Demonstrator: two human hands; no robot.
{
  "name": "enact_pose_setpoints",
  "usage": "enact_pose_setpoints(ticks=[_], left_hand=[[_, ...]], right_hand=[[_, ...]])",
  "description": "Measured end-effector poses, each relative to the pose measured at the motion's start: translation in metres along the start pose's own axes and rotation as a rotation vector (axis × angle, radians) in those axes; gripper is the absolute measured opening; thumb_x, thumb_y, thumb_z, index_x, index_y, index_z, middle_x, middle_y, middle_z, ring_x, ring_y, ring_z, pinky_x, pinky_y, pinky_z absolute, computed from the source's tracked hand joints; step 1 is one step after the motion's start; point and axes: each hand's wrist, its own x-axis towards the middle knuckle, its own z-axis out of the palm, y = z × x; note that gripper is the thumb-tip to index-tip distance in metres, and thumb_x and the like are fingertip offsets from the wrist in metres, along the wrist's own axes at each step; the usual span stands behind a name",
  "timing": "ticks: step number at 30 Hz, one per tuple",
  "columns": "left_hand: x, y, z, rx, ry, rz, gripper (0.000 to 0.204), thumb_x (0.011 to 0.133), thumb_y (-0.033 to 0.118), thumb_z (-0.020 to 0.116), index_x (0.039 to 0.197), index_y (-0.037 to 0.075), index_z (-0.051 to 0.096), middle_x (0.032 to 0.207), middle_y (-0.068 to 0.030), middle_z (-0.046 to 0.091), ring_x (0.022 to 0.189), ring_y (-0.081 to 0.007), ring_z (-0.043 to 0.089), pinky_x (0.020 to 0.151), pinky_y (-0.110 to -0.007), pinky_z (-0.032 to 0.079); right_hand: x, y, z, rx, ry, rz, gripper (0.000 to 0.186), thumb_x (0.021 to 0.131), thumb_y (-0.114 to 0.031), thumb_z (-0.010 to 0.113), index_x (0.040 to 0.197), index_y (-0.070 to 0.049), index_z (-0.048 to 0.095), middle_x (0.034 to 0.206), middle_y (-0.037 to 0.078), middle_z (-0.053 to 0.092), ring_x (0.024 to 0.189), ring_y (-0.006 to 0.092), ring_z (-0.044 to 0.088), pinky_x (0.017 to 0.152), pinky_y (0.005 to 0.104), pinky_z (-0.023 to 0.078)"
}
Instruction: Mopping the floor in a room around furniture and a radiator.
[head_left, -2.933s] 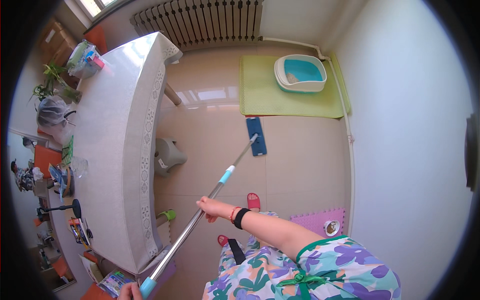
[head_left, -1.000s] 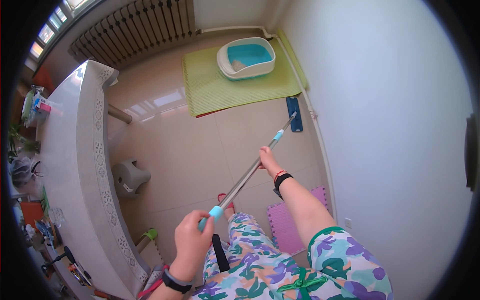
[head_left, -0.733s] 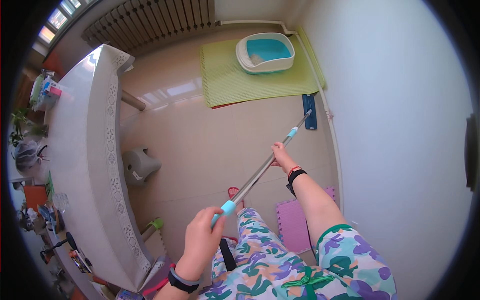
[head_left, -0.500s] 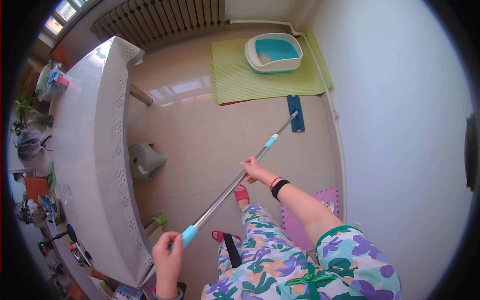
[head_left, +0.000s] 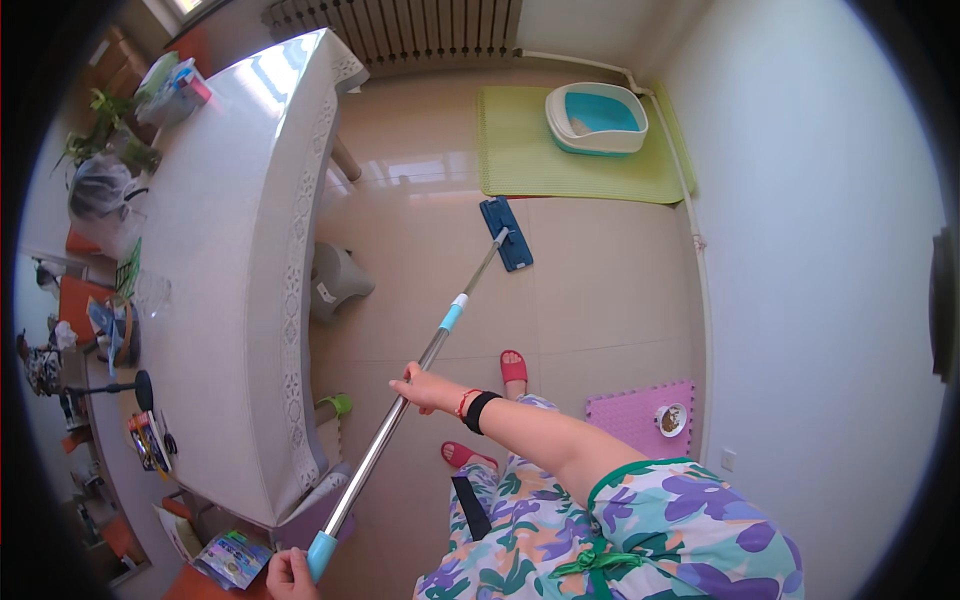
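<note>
A flat mop [head_left: 392,418] with a silver pole and light blue grips slants across the middle of the view. Its dark blue head [head_left: 508,236] lies flat on the beige tiled floor, just short of the green mat. Around the middle of the pole closes my right hand [head_left: 425,388], which wears a black band and a red bracelet at the wrist. At the lower edge, my left hand [head_left: 291,576] is at the pole's blue end grip, fingers curled; part of it is cut off by the frame.
A cloth-covered table [head_left: 230,230] runs along the left, with a grey stool [head_left: 337,283] at its edge. A litter box [head_left: 597,119] stands on the green mat [head_left: 520,165]. On the right, a pink mat [head_left: 625,415] holds a bowl [head_left: 671,420] beside the white wall [head_left: 820,250].
The mop head has swept left across the floor, away from the wall pipe. Both my hands have shifted left and lower in view with the pole. The view itself has shifted too.
</note>
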Motion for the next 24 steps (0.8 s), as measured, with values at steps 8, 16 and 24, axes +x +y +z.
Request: enact_pose_setpoints(ticks=[8, 16, 24], left_hand=[[-0.046, -0.032, -0.011, -0.330, -0.529, -0.336, 0.033, 0.087, 0.012, 0.061, 0.118, 0.003, 0.054, 0.087, 0.0048, 0.058, 0.061, -0.0012, 0.046, 0.051, -0.015, 0.034], [-0.043, 0.027, -0.007, -0.246, -0.409, -0.248, 0.033, 0.086, 0.008, 0.062, 0.116, -0.004, 0.056, 0.106, -0.0069, 0.062, 0.096, -0.0136, 0.057, 0.083, -0.025, 0.044], [-0.031, 0.092, 0.044, -0.161, -0.349, -0.081, 0.030, 0.087, 0.007, 0.059, 0.114, -0.005, 0.057, 0.108, -0.0101, 0.062, 0.099, -0.0160, 0.057, 0.086, -0.027, 0.043]], right_hand=[[-0.024, 0.045, 0.079, 0.427, 0.360, -0.191, 0.065, 0.088, -0.029, 0.053, 0.135, -0.006, 0.014, 0.078, 0.010, 0.054, 0.059, 0.0174, 0.055, 0.055, 0.0294, 0.050], [-0.051, -0.023, 0.047, 0.580, 0.009, 0.207, 0.089, 0.088, -0.017, 0.050, 0.132, 0.007, -0.024, 0.088, 0.016, 0.053, 0.064, 0.0204, 0.061, 0.061, 0.0311, 0.055], [-0.016, -0.043, -0.039, 0.615, -0.058, 0.139, 0.073, 0.087, -0.016, 0.052, 0.127, 0.012, -0.002, 0.091, 0.018, 0.053, 0.065, 0.0227, 0.062, 0.067, 0.0369, 0.058]])
